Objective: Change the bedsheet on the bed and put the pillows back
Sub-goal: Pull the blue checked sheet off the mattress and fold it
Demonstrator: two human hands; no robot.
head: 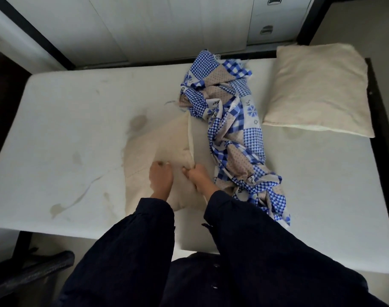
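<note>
Nearest me, my left hand [161, 177] is clutching the cream fabric pillow [153, 140] on the bare white mattress [67, 107]; my right hand [199, 173] is pinching its seam. Crumpled blue-checked patchwork bedsheet [231, 129] is lying just right, stretching near-to-far, closest to my right hand.

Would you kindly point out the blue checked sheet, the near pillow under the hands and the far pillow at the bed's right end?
blue checked sheet [231, 134], head view, middle of the crumpled bundle.
near pillow [158, 142], head view, its bare upper face.
far pillow [317, 89], head view, centre of its top.
</note>
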